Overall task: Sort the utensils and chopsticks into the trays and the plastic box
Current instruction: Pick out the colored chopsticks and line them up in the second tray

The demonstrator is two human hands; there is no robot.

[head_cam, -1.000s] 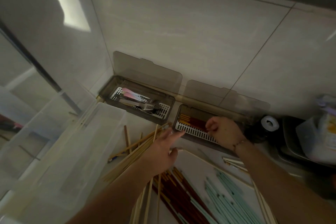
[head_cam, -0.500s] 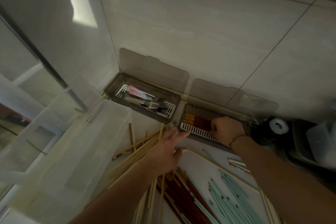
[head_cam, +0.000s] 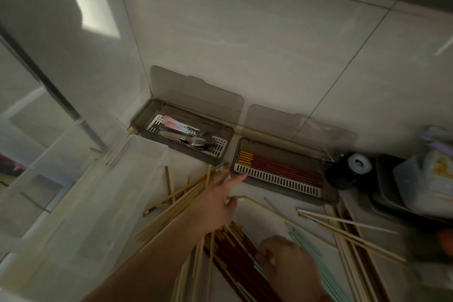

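Head view: left hand flat over the wooden chopsticks on the counter, fingers straight and spread, tips just short of the right tray, which holds red chopsticks. Right hand low, fingers curled onto the red chopstick pile; actual pinch unclear. Forks in the left tray, beyond the left fingers. Plastic box left of them.
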